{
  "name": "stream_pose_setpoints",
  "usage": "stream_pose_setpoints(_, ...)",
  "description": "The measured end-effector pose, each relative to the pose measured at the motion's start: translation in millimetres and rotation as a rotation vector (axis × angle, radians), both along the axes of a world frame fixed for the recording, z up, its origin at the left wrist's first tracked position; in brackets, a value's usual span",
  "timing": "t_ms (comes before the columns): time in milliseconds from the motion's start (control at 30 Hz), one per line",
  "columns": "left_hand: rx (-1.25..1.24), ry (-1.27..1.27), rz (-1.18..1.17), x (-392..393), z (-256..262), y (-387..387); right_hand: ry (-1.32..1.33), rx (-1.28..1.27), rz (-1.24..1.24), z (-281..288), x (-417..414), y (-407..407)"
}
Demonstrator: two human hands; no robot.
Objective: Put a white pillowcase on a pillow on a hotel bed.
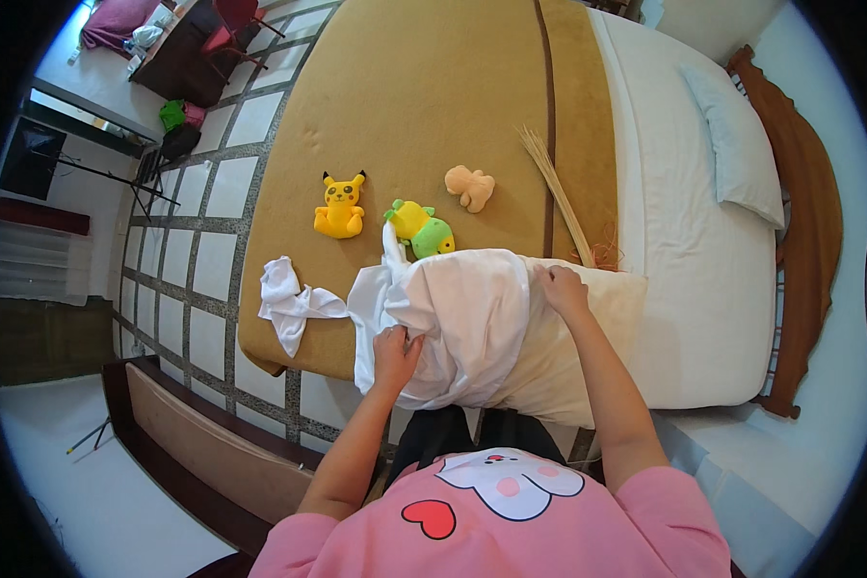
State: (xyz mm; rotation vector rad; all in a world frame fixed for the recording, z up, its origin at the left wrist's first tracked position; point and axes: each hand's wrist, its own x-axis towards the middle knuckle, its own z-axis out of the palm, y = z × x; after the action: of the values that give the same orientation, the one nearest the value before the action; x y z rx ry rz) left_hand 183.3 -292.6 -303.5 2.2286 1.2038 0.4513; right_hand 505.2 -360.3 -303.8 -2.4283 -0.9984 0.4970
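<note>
A cream pillow (607, 311) lies across the near edge of the bed, its left part inside a white pillowcase (469, 325). My left hand (396, 354) grips bunched cloth of the pillowcase, thumb and fingers close together. At the pillow's far side, near the case's opening edge, my right hand (563, 289) pinches the fabric; whether it holds pillow or case is hard to tell. Beyond the case lies a green and yellow plush toy (423, 230), partly touched by white cloth. A crumpled white cloth (289, 300) rests left of the case.
On the brown blanket (433, 79) lie a yellow plush toy (341, 209), a tan plush toy (469, 188) and a stick broom (560, 199). A white pillow (733, 144) sits by the wooden headboard (802, 144). A wooden bench-like piece (209, 441) stands at the lower left.
</note>
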Motion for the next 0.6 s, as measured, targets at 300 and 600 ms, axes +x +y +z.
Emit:
stream_pose_setpoints(300,-0.138,-0.235,0.091,-18.5,18.7,-11.4,0.173,-0.312,0.219,15.9,-38.7,57.5)
stream_pose_setpoints(600,-0.336,-0.143,0.122,-9.3,1.8,29.1,-0.216,-0.349,0.094,-5.7,33.6,-14.3)
